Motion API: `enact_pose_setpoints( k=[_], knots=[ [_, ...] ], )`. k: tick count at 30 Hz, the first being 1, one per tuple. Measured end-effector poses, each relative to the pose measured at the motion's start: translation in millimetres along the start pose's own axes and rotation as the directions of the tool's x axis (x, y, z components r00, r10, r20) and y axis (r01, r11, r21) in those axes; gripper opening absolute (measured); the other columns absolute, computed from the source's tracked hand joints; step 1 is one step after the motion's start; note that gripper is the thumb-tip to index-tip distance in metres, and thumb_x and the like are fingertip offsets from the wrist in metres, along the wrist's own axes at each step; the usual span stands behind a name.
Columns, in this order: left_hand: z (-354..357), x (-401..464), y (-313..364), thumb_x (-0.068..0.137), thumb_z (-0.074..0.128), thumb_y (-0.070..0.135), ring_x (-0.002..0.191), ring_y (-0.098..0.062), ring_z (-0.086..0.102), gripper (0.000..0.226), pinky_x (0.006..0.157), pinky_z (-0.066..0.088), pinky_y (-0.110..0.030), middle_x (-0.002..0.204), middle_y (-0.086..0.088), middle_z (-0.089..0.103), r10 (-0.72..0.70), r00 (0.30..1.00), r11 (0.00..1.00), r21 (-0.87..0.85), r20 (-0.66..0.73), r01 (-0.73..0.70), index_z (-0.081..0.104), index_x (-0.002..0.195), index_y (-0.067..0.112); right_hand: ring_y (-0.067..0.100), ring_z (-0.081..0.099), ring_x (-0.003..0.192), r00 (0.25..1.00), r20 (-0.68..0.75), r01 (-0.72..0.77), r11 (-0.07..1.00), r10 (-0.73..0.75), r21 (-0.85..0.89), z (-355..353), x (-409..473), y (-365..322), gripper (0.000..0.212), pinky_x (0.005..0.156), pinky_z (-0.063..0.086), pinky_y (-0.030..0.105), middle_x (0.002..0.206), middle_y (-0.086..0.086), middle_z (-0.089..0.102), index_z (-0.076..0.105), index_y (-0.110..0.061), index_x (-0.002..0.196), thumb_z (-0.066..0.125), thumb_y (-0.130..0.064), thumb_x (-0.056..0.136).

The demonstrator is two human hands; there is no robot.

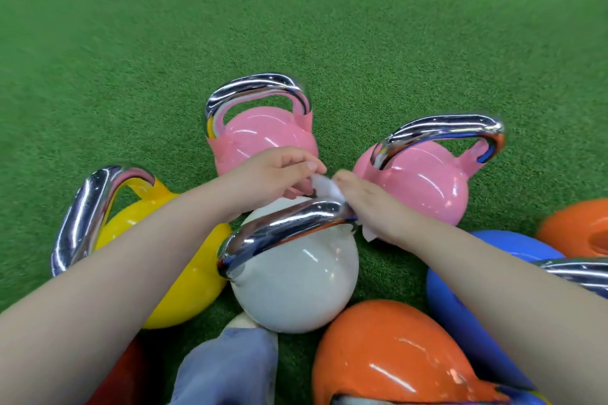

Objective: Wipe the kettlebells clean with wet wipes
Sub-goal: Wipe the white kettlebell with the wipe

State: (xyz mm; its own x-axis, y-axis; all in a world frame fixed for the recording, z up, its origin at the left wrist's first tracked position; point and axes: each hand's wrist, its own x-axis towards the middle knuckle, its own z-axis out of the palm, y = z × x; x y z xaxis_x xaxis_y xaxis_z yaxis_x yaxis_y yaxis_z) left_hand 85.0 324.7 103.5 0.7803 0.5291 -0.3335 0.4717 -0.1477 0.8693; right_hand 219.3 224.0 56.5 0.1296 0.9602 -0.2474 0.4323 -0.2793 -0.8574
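The wet wipe [329, 189] is mostly hidden between both hands above the white kettlebell [296, 276]; the left hand [276, 174] pinches it and the right hand [368, 207] clutches it beside the chrome handle [289, 223].

Gym floor: green turf [296, 26], coloured kettlebells [263, 135] clustered.

A white kettlebell [297, 283] stands upright on the green turf [296, 26], its chrome handle [283, 233] running across the top. A crumpled white wipe [329, 189] sits just beyond the handle's right end, pinched from both sides. Behind stand two pink kettlebells [263, 138] [424, 181], a yellow one [177, 260] to the left, a blue one [473, 299] and two orange ones [394, 352] [579, 227] to the right.
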Motion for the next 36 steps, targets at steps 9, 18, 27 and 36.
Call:
enact_pose_setpoints(
  k=[9, 18, 27, 36],
  knots=[
    [12.6, 9.1, 4.2, 0.089, 0.059, 0.018, 0.078, -0.002, 0.058, 0.011, 0.077, 0.045, -0.011, 0.089, 0.010, 0.064, 0.044, 0.998, 0.992, 0.113, 0.041, -0.049, 0.061, 0.099, 0.023, 0.015, 0.047, 0.056, 0.967, -0.147, -0.159, 0.944, 0.208, 0.287, -11.6, -2.2, 20.2, 0.038, 0.063, 0.034, 0.032, 0.062, 0.014, 0.053, 0.055, 0.016, 0.091, 0.043, -0.020, 0.097],
    [26.4, 24.0, 20.3, 0.085, 0.062, 0.001, 0.061, -0.011, 0.063, 0.022, 0.065, 0.052, -0.018, 0.078, 0.002, 0.064, 0.193, 0.978, 0.978, 0.097, -0.075, -0.185, 0.058, 0.075, 0.020, 0.013, 0.059, 0.058, 0.952, -0.095, -0.139, 0.689, 0.291, 0.712, -30.8, -17.5, 3.8, 0.026, 0.051, 0.047, 0.020, 0.079, 0.011, 0.064, 0.061, -0.003, 0.105, 0.048, -0.025, 0.097],
    [23.6, 26.2, 28.1, 0.096, 0.042, 0.001, 0.060, 0.000, 0.065, 0.014, 0.066, 0.055, -0.019, 0.081, 0.001, 0.063, 0.079, 0.997, 0.957, -0.282, 0.015, -0.071, 0.048, 0.087, 0.011, 0.002, 0.035, 0.034, 0.818, -0.190, -0.253, 0.636, 0.543, 0.729, -51.3, -26.6, 6.0, 0.022, 0.031, 0.017, 0.009, 0.049, -0.007, 0.045, 0.054, -0.019, 0.073, 0.050, -0.026, 0.094],
    [12.6, 29.7, 20.4, 0.096, 0.043, 0.003, 0.063, -0.012, 0.065, 0.017, 0.074, 0.055, -0.025, 0.077, -0.012, 0.061, -0.181, 0.983, 0.940, -0.288, 0.037, 0.184, 0.046, 0.081, 0.010, 0.012, 0.047, 0.098, 0.798, -0.517, 0.142, 0.931, -0.309, -0.337, -25.8, -49.3, 20.3, 0.017, 0.085, 0.039, 0.016, 0.104, -0.002, 0.051, 0.049, -0.021, 0.083, 0.044, -0.016, 0.067]
  ],
)
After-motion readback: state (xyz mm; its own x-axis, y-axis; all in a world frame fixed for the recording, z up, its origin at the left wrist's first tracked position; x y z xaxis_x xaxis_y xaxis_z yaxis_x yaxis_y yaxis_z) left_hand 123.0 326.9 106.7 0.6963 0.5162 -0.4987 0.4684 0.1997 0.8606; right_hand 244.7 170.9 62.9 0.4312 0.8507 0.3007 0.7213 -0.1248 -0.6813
